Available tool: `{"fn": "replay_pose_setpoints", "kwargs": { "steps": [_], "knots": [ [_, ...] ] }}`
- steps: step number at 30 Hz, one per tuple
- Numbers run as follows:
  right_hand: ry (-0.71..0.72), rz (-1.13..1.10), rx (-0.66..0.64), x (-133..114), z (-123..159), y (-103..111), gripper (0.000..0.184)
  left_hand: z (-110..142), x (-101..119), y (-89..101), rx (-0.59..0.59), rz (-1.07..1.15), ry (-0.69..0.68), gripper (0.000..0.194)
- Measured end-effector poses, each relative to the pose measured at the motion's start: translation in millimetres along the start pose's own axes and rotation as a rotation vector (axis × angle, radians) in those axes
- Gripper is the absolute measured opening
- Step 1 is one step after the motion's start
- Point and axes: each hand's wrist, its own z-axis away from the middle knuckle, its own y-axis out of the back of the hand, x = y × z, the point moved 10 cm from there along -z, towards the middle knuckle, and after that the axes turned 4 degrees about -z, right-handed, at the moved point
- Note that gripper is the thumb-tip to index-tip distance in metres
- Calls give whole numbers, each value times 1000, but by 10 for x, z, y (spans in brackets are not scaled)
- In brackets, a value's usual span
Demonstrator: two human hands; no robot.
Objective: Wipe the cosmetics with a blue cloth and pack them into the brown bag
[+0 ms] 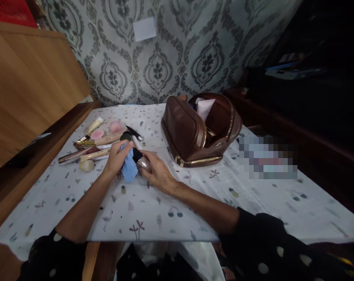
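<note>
My left hand is closed round a blue cloth, which it presses against a small bottle with a black cap. My right hand is wrapped round the body of that bottle, just above the patterned white tablecloth. Both hands meet at the middle of the table. Behind them lies a heap of cosmetics: gold tubes, pink sponges, a dark pencil and a white stick.
An open brown leather cosmetic bag with gold zips stands to the right of my hands, with white items inside. A wooden cabinet rises at the left. A blurred patch lies at the right of the table. Patterned wallpaper is behind.
</note>
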Motion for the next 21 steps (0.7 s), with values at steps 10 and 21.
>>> {"fn": "replay_pose_setpoints", "kwargs": {
  "steps": [10,21],
  "knots": [
    [43,73,24,-90,-38,91,50,1,-166,-125,-82,345,243,44],
    [-131,-487,57,164,-113,101,43,50,-196,-222,-66,433,307,38]
  ]
}}
